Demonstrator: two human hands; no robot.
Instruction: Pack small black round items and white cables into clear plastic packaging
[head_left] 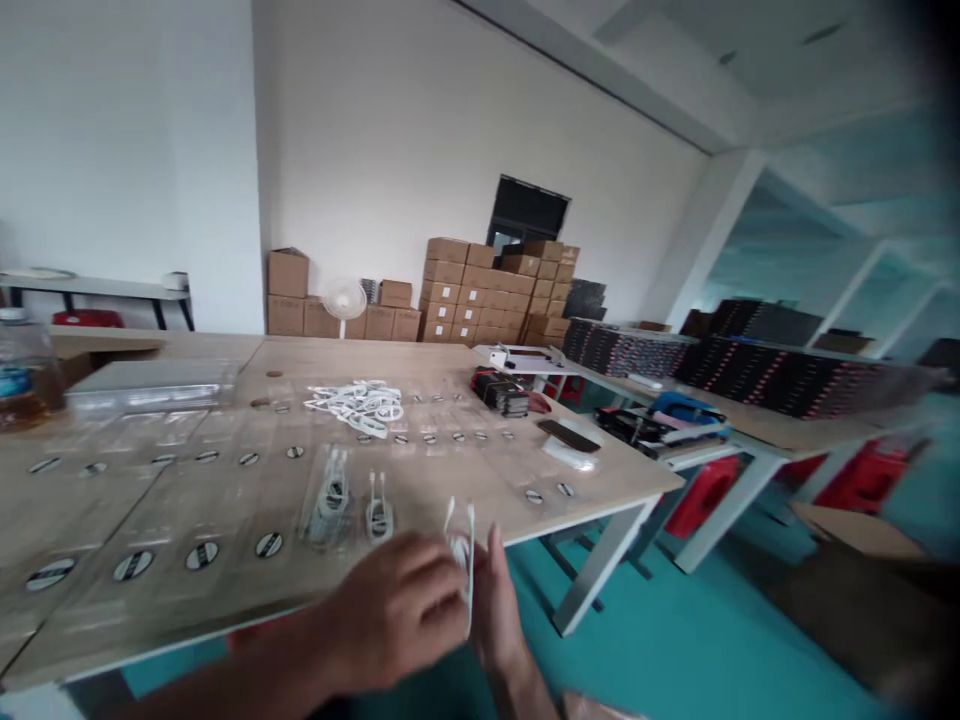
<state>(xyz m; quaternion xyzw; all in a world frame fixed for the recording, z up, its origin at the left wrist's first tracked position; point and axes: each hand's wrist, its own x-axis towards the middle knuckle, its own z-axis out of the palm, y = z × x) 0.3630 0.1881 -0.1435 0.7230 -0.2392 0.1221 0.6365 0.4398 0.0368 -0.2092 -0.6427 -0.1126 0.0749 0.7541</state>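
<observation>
A white charging cable is between my two hands at the table's front edge, its two ends pointing up. My left hand is closed with its fingertips on the cable. Behind it, my right hand holds the cable from the other side; its fingers are partly hidden. On the table to the left lie a coiled white cable and a clear plastic sleeve with white cables on it. Farther back is a loose pile of white cables.
Rows of clear packets with black-and-white oval labels cover the wooden table. A dark phone, a bundle of black packs and a bottle also stand there. Cartons and a fan are behind.
</observation>
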